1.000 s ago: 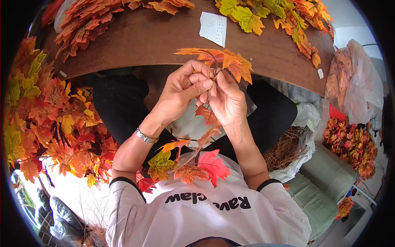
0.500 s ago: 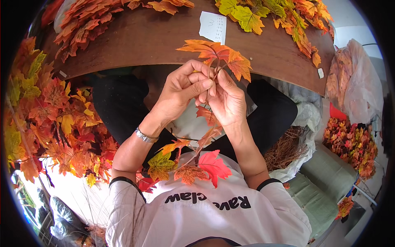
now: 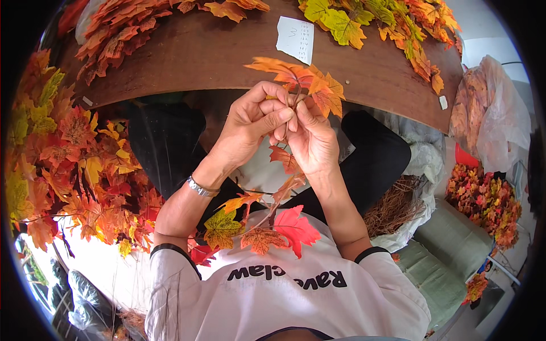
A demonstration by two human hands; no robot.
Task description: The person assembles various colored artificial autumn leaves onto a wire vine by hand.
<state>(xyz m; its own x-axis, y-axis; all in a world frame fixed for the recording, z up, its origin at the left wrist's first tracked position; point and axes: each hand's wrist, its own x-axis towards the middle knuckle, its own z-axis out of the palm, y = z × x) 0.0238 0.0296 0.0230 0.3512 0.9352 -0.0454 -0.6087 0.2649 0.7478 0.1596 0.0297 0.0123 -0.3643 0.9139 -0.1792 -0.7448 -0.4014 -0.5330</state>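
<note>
My left hand [image 3: 259, 116] and my right hand [image 3: 314, 136] meet just off the near table edge, fingers closed in a pinch. Between the fingertips they grip the thin brown stem of an artificial maple leaf garland. Orange maple leaves [image 3: 282, 71] stick up beyond the fingertips. From beneath the hands the garland hangs back toward my body, with a pink-red leaf [image 3: 297, 230], a yellow-green leaf [image 3: 222, 228] and a speckled orange leaf [image 3: 263, 241] in front of my shirt. The fingers hide the exact joint of the stems.
The brown table [image 3: 227, 54] curves ahead, bearing orange leaf piles [image 3: 119, 37], yellow-green leaves [image 3: 338, 23] and a paper slip [image 3: 294, 38]. Leaf garlands [image 3: 85, 170] crowd the left. At right are a sack of brown stems [image 3: 395, 207], a leaf-filled plastic bag [image 3: 483, 108] and green cushions [image 3: 449, 238].
The orange leaves at my fingertips have tilted and shifted slightly left. My right thumb and fingers have moved a little toward the left hand, while the hanging garland stays nearly still.
</note>
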